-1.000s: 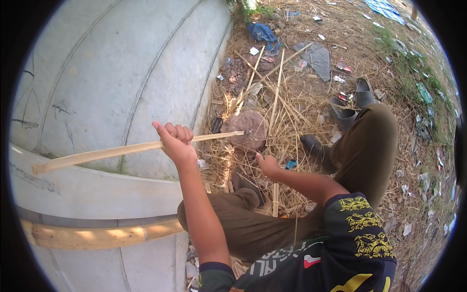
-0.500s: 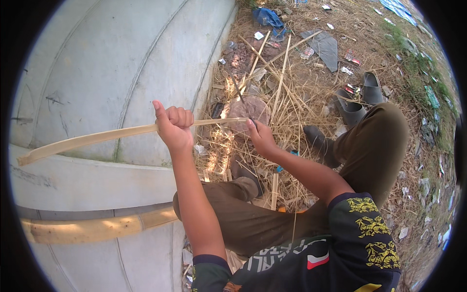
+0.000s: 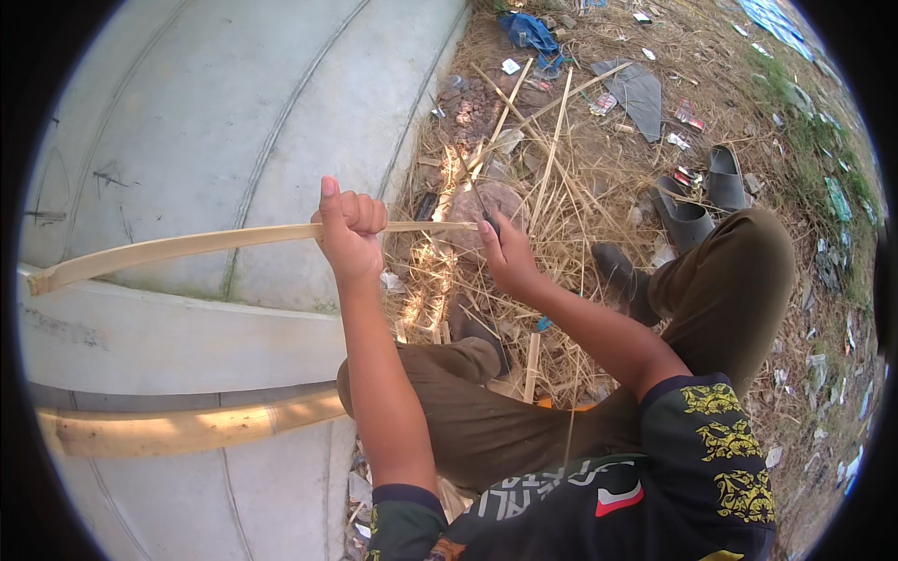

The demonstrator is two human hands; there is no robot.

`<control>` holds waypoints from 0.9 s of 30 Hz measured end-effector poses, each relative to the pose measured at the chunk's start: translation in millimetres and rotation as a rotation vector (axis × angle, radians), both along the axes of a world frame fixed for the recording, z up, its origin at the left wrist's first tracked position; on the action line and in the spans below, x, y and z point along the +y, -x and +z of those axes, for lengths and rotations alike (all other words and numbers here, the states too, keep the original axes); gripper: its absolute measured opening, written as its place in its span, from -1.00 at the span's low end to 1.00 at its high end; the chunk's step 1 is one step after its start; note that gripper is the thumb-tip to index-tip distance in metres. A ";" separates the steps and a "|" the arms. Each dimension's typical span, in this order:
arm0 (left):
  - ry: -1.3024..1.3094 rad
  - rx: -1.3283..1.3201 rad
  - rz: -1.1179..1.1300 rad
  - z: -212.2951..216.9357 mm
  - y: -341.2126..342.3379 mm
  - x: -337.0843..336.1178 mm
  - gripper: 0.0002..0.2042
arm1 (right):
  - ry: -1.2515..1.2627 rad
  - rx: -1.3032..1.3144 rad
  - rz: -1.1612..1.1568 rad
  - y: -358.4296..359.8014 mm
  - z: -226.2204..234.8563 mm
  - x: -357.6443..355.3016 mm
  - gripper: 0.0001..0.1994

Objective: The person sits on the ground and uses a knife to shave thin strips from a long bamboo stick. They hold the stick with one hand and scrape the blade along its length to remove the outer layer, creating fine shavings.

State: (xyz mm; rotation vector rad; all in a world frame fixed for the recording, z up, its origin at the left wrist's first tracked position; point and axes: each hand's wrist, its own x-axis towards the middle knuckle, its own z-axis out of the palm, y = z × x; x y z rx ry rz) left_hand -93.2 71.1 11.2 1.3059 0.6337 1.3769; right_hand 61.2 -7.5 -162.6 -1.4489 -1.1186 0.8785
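A long pale bamboo strip (image 3: 178,247) runs from the far left, over the whitish concrete surface, to the middle of the view. My left hand (image 3: 351,229) is closed round it, thumb pointing up. At the strip's right end, my right hand (image 3: 508,254) grips a knife (image 3: 476,192) by its dark handle, the narrow blade pointing up and away from me. The handle is mostly hidden in my fingers. Whether the blade touches the strip, I cannot tell. Just beyond the right hand, a round brown block (image 3: 507,201) sits on the ground.
A thick bamboo pole (image 3: 187,427) lies at lower left, by the pale concrete (image 3: 187,346). Split bamboo sticks (image 3: 554,140) and shavings cover the ground ahead. Grey clogs (image 3: 683,224), a grey sheet (image 3: 636,101) and a blue plastic bag (image 3: 528,35) lie further off.
The view has shifted slightly. My left hand and the strip's left end sit a little higher, and the knife blade has moved right with my right hand. Both grips remain.
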 end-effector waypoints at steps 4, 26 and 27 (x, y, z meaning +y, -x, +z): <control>-0.015 0.030 -0.033 -1.0 -1.9 0.3 -0.39 | 0.238 -0.221 0.037 -15.1 -89.9 -10.4 -0.42; 0.032 0.001 0.017 3.9 0.4 0.0 -0.41 | 0.506 -0.122 0.063 17.0 -95.0 -11.6 -0.32; 0.028 0.013 -0.007 4.5 5.6 -1.3 -0.42 | 0.492 -0.070 0.094 18.6 -80.6 -8.8 -0.30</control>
